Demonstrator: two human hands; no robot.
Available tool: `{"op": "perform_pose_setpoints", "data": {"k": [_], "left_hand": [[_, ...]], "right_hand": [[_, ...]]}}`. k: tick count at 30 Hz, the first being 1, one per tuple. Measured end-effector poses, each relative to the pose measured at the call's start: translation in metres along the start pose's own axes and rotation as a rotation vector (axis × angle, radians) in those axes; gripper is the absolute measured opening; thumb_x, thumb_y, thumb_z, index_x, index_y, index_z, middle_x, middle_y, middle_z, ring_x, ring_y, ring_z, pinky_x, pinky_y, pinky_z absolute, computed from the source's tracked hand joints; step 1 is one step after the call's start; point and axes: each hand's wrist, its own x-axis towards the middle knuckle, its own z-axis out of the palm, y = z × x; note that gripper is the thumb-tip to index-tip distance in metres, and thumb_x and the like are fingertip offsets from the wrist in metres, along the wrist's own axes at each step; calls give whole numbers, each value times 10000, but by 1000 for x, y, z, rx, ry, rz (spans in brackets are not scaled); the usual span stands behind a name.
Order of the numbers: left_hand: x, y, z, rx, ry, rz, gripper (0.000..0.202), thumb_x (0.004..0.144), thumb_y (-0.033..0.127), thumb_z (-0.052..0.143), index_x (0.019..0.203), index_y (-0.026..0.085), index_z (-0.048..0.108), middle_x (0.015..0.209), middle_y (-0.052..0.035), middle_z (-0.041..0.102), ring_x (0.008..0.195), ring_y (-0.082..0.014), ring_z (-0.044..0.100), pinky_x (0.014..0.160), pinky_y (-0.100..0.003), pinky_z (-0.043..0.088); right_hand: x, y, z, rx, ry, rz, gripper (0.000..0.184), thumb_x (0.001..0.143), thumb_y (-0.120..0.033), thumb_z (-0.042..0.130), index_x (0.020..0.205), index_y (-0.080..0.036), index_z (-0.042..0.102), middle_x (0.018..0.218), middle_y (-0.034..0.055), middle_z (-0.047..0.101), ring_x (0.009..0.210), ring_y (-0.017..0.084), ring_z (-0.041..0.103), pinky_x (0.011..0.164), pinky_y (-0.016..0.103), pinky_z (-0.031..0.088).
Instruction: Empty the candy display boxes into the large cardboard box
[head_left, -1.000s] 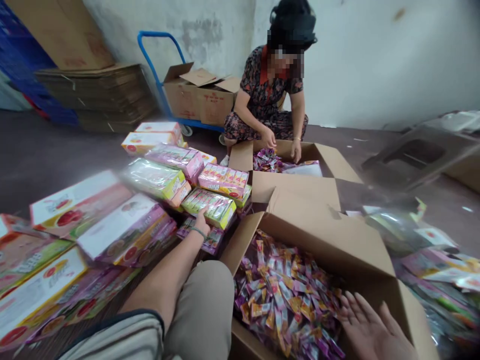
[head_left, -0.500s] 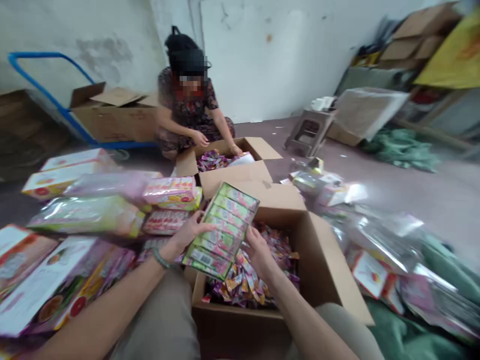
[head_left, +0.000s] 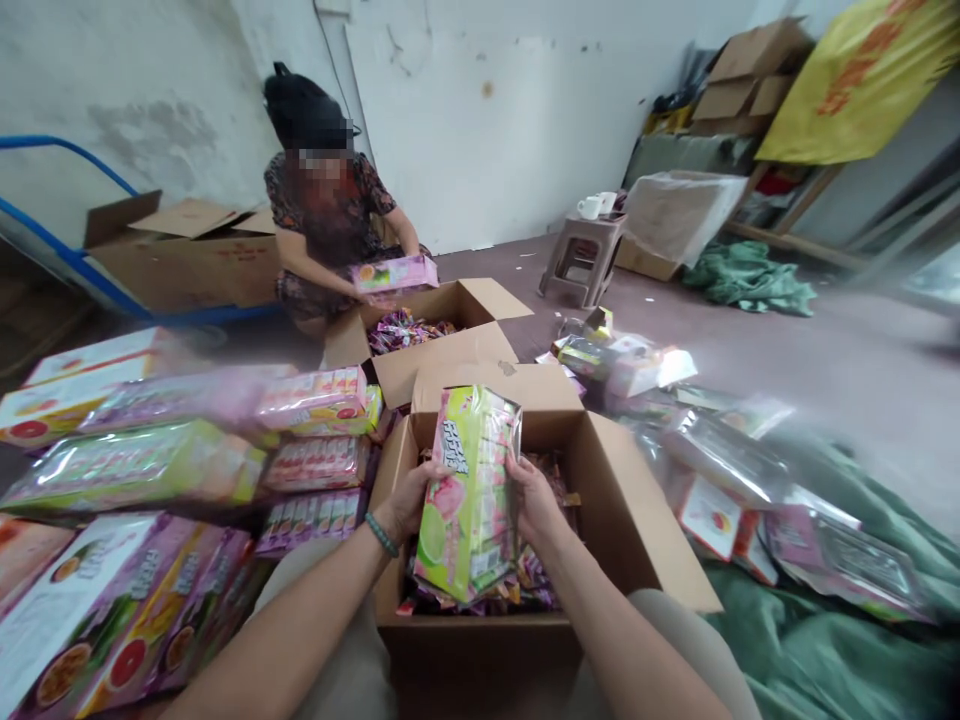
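Both hands hold a green and pink candy box [head_left: 459, 500] upright above an open carton [head_left: 637, 500]. My left hand [head_left: 409, 497] grips its left edge, and a beaded bracelet circles that wrist. Along the opposite edge, the fingers of my right hand [head_left: 536, 500] are closed on the box. Small wrapped packets sit beside one another behind the box's clear window. Below, many loose purple and orange packets [head_left: 532, 578] fill the carton's bottom; the box hides part of them.
Stacked candy boxes [head_left: 127, 590] stand at my left. Across from me a person [head_left: 322, 220] holds a purple box [head_left: 396, 274] over another carton [head_left: 442, 355]. Emptied packaging [head_left: 727, 455] and green cloth [head_left: 817, 640] lie on the right. A stool [head_left: 581, 255] bears white cups.
The candy box has turned from its flat windowed face to show its printed side, standing more upright. The person opposite now holds a purple box. My view has shifted to the right.
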Motion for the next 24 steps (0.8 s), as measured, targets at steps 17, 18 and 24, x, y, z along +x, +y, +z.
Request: {"op": "perform_pose_setpoints", "data": {"k": [17, 18, 24], "left_hand": [[6, 3, -7, 342, 60, 85, 637, 643, 288, 785, 1270, 180, 750, 1058, -77, 783, 908, -266, 699, 786, -318, 519], [6, 3, -9, 357, 72, 75, 629, 641, 285, 780, 1261, 179, 757, 1068, -74, 781, 918, -270, 694, 791, -319, 516], [8, 2, -17, 588, 239, -13, 849, 576, 169, 730, 1420, 126, 645, 753, -16, 726, 620, -184, 588, 624, -287, 458]], "right_hand": [[-40, -17, 14, -1683, -447, -1227, 135, 1026, -282, 538, 1125, -237, 618, 1191, 84, 677, 1194, 280, 517, 1007, 454, 320], [-41, -15, 15, -1763, -513, -1179, 159, 1028, -302, 551, 1151, -226, 619, 1208, 90, 673, 1187, 281, 511, 999, 453, 316], [-42, -7, 11, -2013, -607, -988, 328, 943, -432, 718, 1186, -240, 609, 1229, 97, 626, 1111, 279, 490, 971, 428, 306]]}}
